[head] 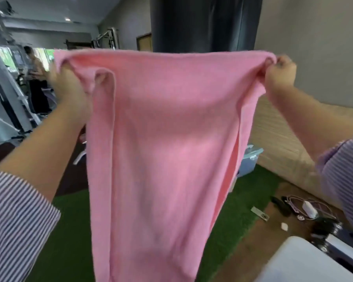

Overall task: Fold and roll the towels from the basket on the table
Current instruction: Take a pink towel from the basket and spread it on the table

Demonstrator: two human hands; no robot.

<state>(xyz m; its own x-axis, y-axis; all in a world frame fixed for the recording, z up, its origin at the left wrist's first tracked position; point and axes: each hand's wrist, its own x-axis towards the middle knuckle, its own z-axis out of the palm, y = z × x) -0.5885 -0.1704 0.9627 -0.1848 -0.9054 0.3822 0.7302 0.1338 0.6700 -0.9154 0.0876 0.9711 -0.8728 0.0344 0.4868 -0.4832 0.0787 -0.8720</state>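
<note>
Holding item: pink towel (161, 149), hung in the air well above the floor, top edge taut. Left hand (69, 88) and right hand (280, 75) each pinch an upper corner. Level your corners; shake out the left-side fold before laying down.

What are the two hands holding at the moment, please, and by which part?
The pink towel, by its top edge: left hand grips one upper corner, right hand the other.
</note>
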